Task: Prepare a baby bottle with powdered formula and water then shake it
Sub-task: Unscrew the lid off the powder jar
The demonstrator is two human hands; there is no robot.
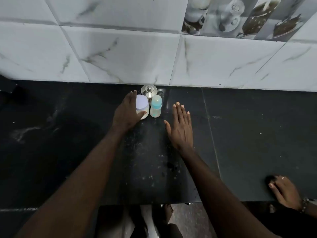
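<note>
At the lower right of the frame another person's hand [284, 191] rests on the dark tabletop [68, 134]. Farther up, near centre, our right hand [181, 125] hovers flat and empty, fingers spread, just right of the bottle. Our left hand [127, 111] is cupped wide around the powder jar [143, 106], thumb against its front, not yet closed. The capped baby bottle [155, 107] stands upright just beside the jar, a lidded steel pot [149, 91] behind both against the tiled wall [120, 54]. We judge a firm, low grip on the jar is wise, drawing it clear without tipping the bottle.
</note>
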